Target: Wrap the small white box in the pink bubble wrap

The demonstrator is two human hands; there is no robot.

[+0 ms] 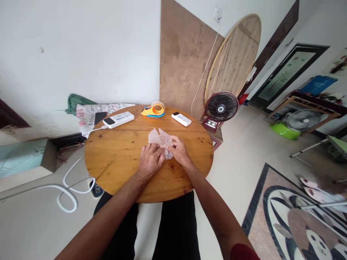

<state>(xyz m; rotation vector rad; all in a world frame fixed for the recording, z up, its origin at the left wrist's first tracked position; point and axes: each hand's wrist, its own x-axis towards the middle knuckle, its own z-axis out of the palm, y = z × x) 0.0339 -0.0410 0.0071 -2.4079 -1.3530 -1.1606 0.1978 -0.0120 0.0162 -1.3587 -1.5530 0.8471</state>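
A round wooden tabletop (116, 155) sits in front of the person. Near its middle lies a crumpled clear bag (160, 139).

The left hand (149, 160) lies flat, palm down, on the near edge of the bag. Its fingers (155, 148) press on the plastic, so its grip is a flat press and not a pinch. The right hand (179, 150) sits just beside it, at 3 o'clock from the left hand. Its fingertips (171, 145) are curled in and pinch the right edge of the bag, so its grip is narrow and holds plastic. The 2 hands almost touch each other over the bag.

At 12 o'clock on the tabletop, by the far rim, is an orange and blue tape holder (153, 109). At 1 o'clock from the bag lies a small white remote (181, 119). At 10 o'clock lies a longer white remote (118, 120) with a dark end, and a white cable (67, 187) runs off the tabletop edge down to the floor. Behind it, at the far left rim, is a newspaper (89, 113).

Past the tabletop at 2 o'clock, a small black fan (221, 107) stands on a low stool. A big round wooden board (234, 57) leans on the wall behind the fan.
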